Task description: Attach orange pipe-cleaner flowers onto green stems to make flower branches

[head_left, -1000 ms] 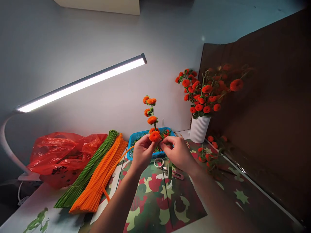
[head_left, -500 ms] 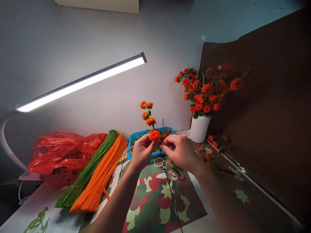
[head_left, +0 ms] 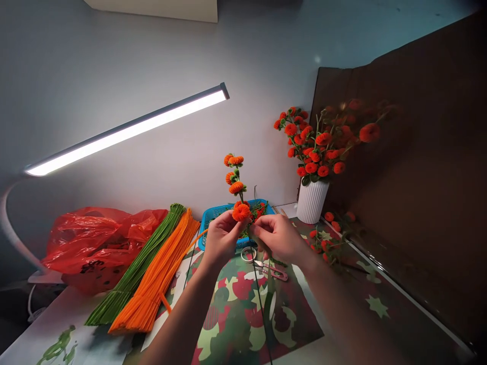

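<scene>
- With the left hand (head_left: 224, 238), pinching an orange flower spray (head_left: 236, 187) just under its lowest large bloom (head_left: 241, 212).
- Standing the spray nearly upright between both hands, leaning its tip slightly left, with a dark stem (head_left: 261, 304) running down toward the body.
- With the right hand (head_left: 279, 237), pinching that stem just right of the other hand.
- Angling both forearms (head_left: 186, 314) inward, curling the fingers, above the table (head_left: 224, 324), before the blue basket (head_left: 203, 230).
</scene>
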The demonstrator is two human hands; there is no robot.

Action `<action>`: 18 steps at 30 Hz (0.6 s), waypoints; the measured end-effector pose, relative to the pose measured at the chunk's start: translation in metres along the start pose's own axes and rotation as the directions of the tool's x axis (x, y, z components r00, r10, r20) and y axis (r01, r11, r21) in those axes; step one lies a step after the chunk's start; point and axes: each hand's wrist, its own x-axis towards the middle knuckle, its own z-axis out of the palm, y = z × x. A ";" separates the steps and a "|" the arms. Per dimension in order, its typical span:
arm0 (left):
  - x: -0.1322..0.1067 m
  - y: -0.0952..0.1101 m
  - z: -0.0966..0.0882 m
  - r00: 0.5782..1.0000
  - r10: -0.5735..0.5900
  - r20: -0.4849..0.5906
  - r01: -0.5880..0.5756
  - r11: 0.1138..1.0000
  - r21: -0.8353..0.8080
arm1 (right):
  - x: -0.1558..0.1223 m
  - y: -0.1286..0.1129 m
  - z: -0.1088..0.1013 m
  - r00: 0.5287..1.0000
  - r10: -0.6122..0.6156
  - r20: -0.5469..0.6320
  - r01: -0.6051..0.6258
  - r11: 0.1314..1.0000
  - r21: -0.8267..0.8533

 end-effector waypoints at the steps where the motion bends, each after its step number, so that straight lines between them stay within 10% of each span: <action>1: 0.000 0.000 0.000 1.000 0.003 -0.003 -0.003 1.000 0.001 | 0.002 0.002 0.000 1.000 -0.019 0.024 0.019 0.999 0.033; 18: 0.000 -0.008 0.001 0.995 -0.092 0.024 0.095 0.977 -0.190 | 0.009 0.006 -0.006 0.962 -0.170 0.213 0.124 0.969 0.213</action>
